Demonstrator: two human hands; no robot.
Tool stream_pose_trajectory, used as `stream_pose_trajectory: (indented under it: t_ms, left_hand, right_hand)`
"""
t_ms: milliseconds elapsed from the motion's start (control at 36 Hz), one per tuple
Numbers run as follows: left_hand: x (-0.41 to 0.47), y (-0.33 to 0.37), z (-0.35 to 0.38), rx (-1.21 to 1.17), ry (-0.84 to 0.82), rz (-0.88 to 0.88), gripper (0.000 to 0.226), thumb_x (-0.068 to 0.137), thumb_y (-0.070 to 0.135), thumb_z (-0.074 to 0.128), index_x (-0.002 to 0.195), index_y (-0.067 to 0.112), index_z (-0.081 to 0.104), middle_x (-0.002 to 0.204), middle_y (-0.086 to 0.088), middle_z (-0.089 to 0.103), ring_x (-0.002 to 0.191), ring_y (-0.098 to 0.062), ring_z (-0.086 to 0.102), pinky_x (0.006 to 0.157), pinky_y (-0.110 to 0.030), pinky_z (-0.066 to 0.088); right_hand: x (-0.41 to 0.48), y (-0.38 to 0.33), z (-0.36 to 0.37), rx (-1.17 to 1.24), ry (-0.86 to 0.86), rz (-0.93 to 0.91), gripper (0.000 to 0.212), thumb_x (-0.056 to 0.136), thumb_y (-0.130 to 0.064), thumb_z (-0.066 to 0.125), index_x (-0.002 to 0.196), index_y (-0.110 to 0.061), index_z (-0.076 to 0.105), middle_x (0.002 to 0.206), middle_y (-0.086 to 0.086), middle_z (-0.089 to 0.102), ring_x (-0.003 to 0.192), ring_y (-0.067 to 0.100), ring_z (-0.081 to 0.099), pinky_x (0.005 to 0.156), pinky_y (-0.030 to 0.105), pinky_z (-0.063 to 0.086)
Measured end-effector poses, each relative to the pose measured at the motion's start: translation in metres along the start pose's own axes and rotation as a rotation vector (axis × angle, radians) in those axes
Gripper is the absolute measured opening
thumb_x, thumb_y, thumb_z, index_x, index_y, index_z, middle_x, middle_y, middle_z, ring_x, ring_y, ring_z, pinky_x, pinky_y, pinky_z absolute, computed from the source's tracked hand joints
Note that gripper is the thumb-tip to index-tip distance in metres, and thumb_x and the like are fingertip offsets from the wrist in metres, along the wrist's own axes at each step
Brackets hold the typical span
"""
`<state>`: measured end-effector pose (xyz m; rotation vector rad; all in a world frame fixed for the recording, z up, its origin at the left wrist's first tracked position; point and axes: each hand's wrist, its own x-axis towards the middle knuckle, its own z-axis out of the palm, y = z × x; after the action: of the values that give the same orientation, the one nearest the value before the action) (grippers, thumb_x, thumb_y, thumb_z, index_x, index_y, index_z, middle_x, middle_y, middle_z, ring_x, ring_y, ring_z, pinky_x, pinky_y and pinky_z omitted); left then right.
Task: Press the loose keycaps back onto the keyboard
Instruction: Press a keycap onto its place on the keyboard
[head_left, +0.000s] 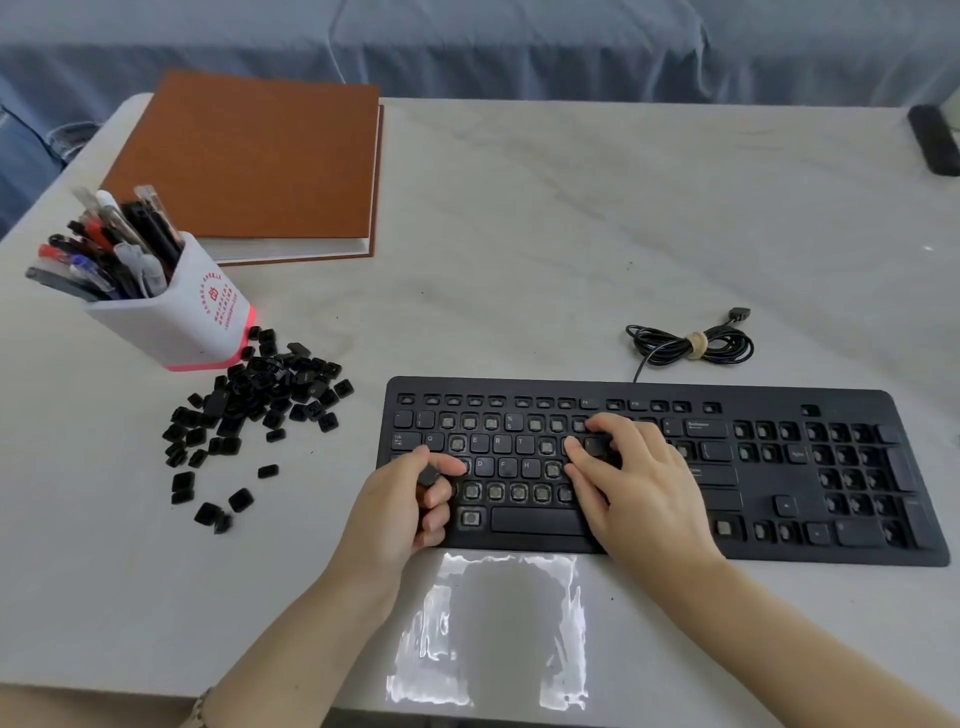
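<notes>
A black keyboard (779, 499) lies on the grey table, with many bare key sockets and some keycaps fitted. A heap of loose black keycaps (260, 405) lies to its left. My left hand (405, 509) hovers over the keyboard's left end, its fingers curled round a black keycap (429, 476) pinched under the thumb. My right hand (623, 478) lies on the middle of the keyboard, and its fingertips press down on a keycap (596, 448) in the upper letter row.
A white pen holder (176, 317) full of pens stands behind the keycap heap. A brown book (249, 166) lies at the back left. The keyboard's coiled cable (691, 345) sits behind it. An empty clear plastic bag (493, 629) lies by the front edge. A dark object (935, 137) is far right.
</notes>
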<state>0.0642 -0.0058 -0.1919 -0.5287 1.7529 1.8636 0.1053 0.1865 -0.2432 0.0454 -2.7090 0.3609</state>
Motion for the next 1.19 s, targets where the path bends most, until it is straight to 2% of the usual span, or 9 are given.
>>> stream_pose_trajectory:
  t_ms: [111,222,306,444,667,778,889,1083,1194]
  left_hand:
    - [-0.003,0.001,-0.001,0.044,-0.031,0.032,0.033,0.091,-0.004,0.028,0.093,0.005,0.06,0.054,0.002,0.04,0.044,-0.009,0.029,0.043,-0.02,0.024]
    - [-0.006,-0.002,-0.004,0.209,-0.024,0.132,0.045,0.09,-0.011,0.032,0.102,0.021,0.061,0.067,0.004,0.055,0.046,-0.005,0.035,0.046,-0.017,0.031]
    - [-0.009,-0.004,-0.006,0.24,-0.037,0.142,0.043,0.093,-0.008,0.034,0.1,0.025,0.059,0.074,0.002,0.055,0.047,-0.005,0.035,0.047,-0.016,0.032]
    - [-0.011,-0.004,-0.005,0.295,-0.091,0.16,0.033,0.097,-0.002,0.037,0.109,0.021,0.057,0.078,0.003,0.056,0.046,-0.004,0.038,0.05,-0.014,0.036]
    - [-0.019,0.005,0.002,0.439,-0.243,0.305,0.029,0.096,0.004,0.046,0.115,0.021,0.059,0.077,0.009,0.073,0.05,-0.009,0.036,0.053,-0.011,0.035]
    - [-0.025,0.009,0.006,0.464,-0.301,0.342,0.017,0.094,0.004,0.05,0.104,0.012,0.061,0.059,0.014,0.066,0.046,0.008,0.049,0.052,-0.004,0.034]
    - [-0.026,0.009,0.009,0.427,-0.309,0.321,0.005,0.092,0.006,0.055,0.097,0.006,0.056,0.06,0.01,0.067,0.042,0.008,0.048,0.049,-0.005,0.033]
    - [-0.024,0.006,0.011,0.396,-0.33,0.244,0.009,0.088,0.008,0.062,0.084,0.015,0.066,0.065,0.003,0.071,0.063,-0.001,0.062,0.063,-0.008,0.044]
    - [-0.026,0.006,0.012,0.386,-0.334,0.215,0.011,0.086,0.004,0.063,0.083,0.012,0.07,0.063,0.002,0.069,0.061,-0.002,0.063,0.062,-0.011,0.047]
  right_hand:
    - [-0.001,0.002,-0.004,0.062,-0.055,0.016,0.025,0.083,-0.025,0.054,0.091,-0.012,0.074,0.101,0.007,0.065,0.083,0.029,0.061,0.064,0.037,0.053]
    - [-0.007,0.003,-0.01,0.254,-0.084,0.119,0.015,0.075,-0.021,0.062,0.077,-0.014,0.075,0.104,0.004,0.065,0.098,0.017,0.053,0.085,0.035,0.047]
    - [-0.014,-0.004,-0.015,0.363,-0.064,0.198,0.013,0.075,-0.018,0.063,0.076,-0.012,0.075,0.105,0.0,0.062,0.103,0.009,0.047,0.097,0.014,0.033]
    - [-0.014,-0.024,-0.026,0.595,-0.1,0.346,0.012,0.079,-0.011,0.07,0.082,-0.021,0.075,0.095,-0.019,0.062,0.1,-0.005,0.052,0.088,0.001,0.032]
    - [0.002,-0.055,-0.043,0.969,-0.251,0.463,0.039,0.084,-0.006,0.063,0.082,-0.045,0.065,0.088,-0.019,0.065,0.078,0.004,0.06,0.069,0.012,0.047]
    - [0.004,-0.059,-0.049,1.072,-0.31,0.44,0.042,0.083,-0.005,0.065,0.084,-0.046,0.07,0.083,-0.009,0.068,0.076,0.009,0.063,0.071,0.019,0.051]
    - [0.003,-0.055,-0.052,1.079,-0.354,0.426,0.041,0.081,0.003,0.064,0.09,-0.037,0.067,0.079,-0.01,0.068,0.07,0.002,0.061,0.066,0.012,0.047]
    - [0.0,-0.045,-0.051,0.984,-0.348,0.346,0.06,0.078,-0.001,0.07,0.087,-0.06,0.064,0.085,-0.012,0.063,0.078,0.007,0.058,0.069,0.018,0.046]
    - [-0.001,-0.043,-0.054,0.97,-0.355,0.346,0.055,0.076,-0.002,0.073,0.085,-0.055,0.066,0.082,-0.012,0.064,0.076,0.009,0.059,0.066,0.016,0.046]
